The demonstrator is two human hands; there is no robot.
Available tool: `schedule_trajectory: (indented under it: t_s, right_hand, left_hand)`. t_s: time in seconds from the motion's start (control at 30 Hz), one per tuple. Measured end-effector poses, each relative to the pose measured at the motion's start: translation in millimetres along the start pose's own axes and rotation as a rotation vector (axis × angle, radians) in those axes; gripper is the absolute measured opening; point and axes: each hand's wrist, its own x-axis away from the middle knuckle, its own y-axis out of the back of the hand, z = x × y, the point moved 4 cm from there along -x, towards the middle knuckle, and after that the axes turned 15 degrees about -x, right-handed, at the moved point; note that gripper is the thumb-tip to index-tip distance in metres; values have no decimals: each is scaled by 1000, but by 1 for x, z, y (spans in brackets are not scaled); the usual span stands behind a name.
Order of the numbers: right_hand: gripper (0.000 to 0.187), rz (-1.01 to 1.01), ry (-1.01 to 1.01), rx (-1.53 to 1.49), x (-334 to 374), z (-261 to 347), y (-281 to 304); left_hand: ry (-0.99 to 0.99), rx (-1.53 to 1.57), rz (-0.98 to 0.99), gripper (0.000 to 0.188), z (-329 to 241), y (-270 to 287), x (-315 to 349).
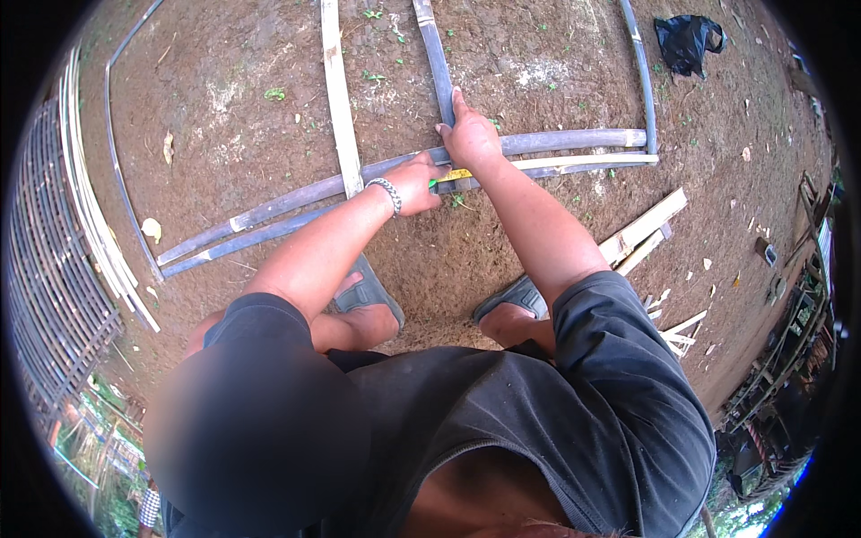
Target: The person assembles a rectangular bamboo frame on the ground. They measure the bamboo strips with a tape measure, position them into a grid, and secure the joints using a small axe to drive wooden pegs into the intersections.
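Note:
My left hand (414, 186), a chain bracelet at its wrist, is closed around a small green and yellow tool that looks like a tape measure (456, 174); the fingers hide most of it. Its yellow part lies along the paired long bamboo strips (574, 141) crossing in front of me. Just right of it, my right hand (473, 139) grips the lower end of a dark upright bamboo strip (434, 58), thumb on one side and index finger stretched along the other. A paler bamboo strip (337, 90) meets the long strips left of my hands.
Side strips (642, 76) close the bamboo frame on the dirt ground. Split bamboo pieces (641, 229) lie near my right foot. A black plastic bag (689, 43) sits at the far right. A slatted bamboo panel (58, 242) stands at the left, and piled scrap (771, 377) at the right.

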Motion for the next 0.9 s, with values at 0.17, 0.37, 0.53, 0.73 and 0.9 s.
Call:
schedule_trajectory:
  t_s: [0.17,0.37,0.53,0.73,0.9]
  right_hand:
    - [82,8,-2,-3,3,4,2]
    - [83,5,4,-24,2,1,2]
    - [83,-18,27,-63,3,0,2]
    - [81,56,0,-63,4,0,3]
    - [81,69,-6,-51,3,-1,4]
  left_hand:
    - [3,-2,-3,66,2,-2,1]
    - [-16,18,-37,62,1,-2,1]
    - [14,16,-83,54,-17,7,7]
    - [-77,4,-13,53,-47,-13,17]
    - [-132,91,219,57,-69,-49,25]
